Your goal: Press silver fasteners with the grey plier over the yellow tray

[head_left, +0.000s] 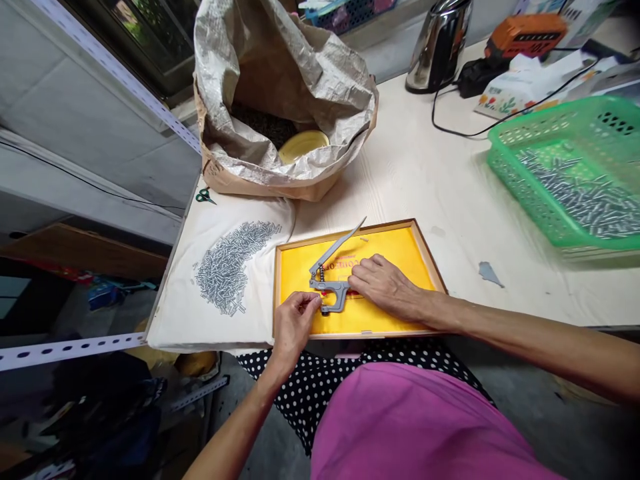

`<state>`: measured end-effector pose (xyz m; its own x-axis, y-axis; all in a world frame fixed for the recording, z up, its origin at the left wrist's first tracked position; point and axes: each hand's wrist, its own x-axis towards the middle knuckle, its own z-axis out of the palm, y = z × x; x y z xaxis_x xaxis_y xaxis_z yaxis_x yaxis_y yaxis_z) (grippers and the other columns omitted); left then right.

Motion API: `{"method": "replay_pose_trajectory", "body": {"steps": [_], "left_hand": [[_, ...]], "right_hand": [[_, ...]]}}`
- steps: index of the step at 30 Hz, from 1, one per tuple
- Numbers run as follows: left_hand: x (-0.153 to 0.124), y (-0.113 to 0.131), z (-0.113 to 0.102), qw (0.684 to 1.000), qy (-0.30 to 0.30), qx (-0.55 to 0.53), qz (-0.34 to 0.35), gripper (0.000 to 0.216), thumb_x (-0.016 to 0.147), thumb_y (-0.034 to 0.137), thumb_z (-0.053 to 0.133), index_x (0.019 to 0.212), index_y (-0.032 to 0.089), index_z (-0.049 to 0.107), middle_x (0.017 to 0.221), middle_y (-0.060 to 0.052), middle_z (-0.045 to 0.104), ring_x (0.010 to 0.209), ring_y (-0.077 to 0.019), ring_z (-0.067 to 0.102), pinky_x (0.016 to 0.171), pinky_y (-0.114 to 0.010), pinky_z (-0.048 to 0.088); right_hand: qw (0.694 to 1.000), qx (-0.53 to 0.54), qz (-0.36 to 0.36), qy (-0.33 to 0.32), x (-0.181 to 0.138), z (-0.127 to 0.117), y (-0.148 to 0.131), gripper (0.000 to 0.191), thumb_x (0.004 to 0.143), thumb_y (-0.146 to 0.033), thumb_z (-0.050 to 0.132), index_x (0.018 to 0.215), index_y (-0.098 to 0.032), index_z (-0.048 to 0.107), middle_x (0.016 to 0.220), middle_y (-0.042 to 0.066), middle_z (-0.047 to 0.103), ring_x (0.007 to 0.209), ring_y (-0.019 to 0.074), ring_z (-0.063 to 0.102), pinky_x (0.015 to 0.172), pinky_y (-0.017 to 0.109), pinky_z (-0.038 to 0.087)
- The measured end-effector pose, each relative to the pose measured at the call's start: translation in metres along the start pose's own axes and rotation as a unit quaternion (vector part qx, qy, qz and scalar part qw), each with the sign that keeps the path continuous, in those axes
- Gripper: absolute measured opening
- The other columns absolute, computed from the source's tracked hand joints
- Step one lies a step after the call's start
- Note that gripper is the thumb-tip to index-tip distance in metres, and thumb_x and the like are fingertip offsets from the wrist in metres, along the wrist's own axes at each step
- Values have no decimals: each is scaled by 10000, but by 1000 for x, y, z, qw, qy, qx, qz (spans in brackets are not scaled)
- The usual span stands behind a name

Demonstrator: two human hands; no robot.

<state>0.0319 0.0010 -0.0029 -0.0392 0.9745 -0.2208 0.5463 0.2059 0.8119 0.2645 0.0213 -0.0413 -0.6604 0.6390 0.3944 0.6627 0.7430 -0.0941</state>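
Grey snap-fastener pliers (341, 297) are over a shallow tray (417, 257) with a wooden rim and a yellow lining. Their long lever slants up and away, apart from the other handle. My right hand (383, 283) is closed around that other handle, to the right of the jaw. At the jaw's left side my left hand (296, 320) has thumb and forefinger pinched together. What it pinches is too small to name. A tiny bit of red shows near these fingertips. One small metal pin (364, 239) lies near the tray's far edge.
Left of the tray, small metal pins (227, 267) are heaped on white cloth. Green-handled scissors (205, 195) lie near a large open sack (280, 187) holding a yellow bowl (303, 143). At right stands a green basket (525, 200) with metal pieces; behind are a kettle (437, 47) and cable.
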Motion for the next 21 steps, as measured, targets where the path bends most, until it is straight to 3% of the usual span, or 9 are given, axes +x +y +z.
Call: {"method": "replay_pose_trajectory", "body": {"steps": [9,14,17,21], "left_hand": [[12,0,-2,997,-59,40,-28,134,736,290,721,685,169,746,714,-48,741,665,-174,648,662,-251,465],[16,1,-5,986,-130,30,-101,252,682,393,729,630,148,699,510,8,608,460,-109,485,480,-220,334],[14,4,-3,978,-155,12,-137,280,653,409,743,578,153,658,461,25,557,422,-86,433,447,-209,303],[10,7,-1,973,-144,-6,-181,270,626,389,782,581,164,639,459,23,560,421,-98,476,451,-211,367]], "right_hand": [[1000,3,14,-16,1,-2,0,313,1039,-179,363,859,-191,619,792,50,603,758,207,419,708,360,252],[1000,-27,-2,10,-1,6,-3,230,994,-119,447,857,-176,622,780,51,607,750,210,427,701,357,243],[1000,-24,2,-11,-2,11,-5,215,980,-102,460,872,-183,626,792,51,620,766,212,445,709,360,248],[998,-10,13,-59,0,9,-6,167,976,-127,491,908,-189,630,828,54,647,808,217,480,717,361,264]]}}
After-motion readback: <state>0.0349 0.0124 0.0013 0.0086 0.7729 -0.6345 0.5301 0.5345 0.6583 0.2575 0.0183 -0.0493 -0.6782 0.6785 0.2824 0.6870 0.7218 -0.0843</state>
